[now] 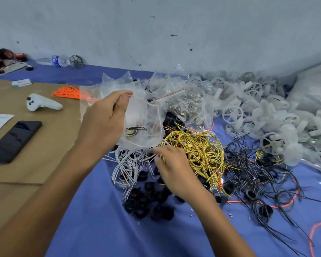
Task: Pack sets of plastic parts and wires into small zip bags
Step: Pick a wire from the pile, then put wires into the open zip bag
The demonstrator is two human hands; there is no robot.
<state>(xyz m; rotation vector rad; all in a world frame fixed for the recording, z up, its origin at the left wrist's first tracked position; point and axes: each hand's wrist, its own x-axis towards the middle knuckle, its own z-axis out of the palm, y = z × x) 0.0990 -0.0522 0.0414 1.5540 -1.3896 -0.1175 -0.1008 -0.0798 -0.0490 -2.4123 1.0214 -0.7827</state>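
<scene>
My left hand (102,119) grips a clear zip bag (145,121) by its red-striped mouth, holding it above the wire piles; a few wires and small parts lie inside. Just below the bag, my right hand (171,167) pinches a thin white wire (157,152) at the edge of the white wire pile (126,167). Beside it lie yellow wires (198,149) and black wires (252,164). Black plastic rings (148,199) sit in front of the white wires. White plastic wheel parts (252,108) are heaped at the right.
More clear zip bags (170,88) are piled behind the held bag on the blue cloth (119,229). A brown board (35,145) at left carries a phone (13,141), a white controller (43,104), paper and orange wires (67,91). A bottle (59,61) lies by the wall.
</scene>
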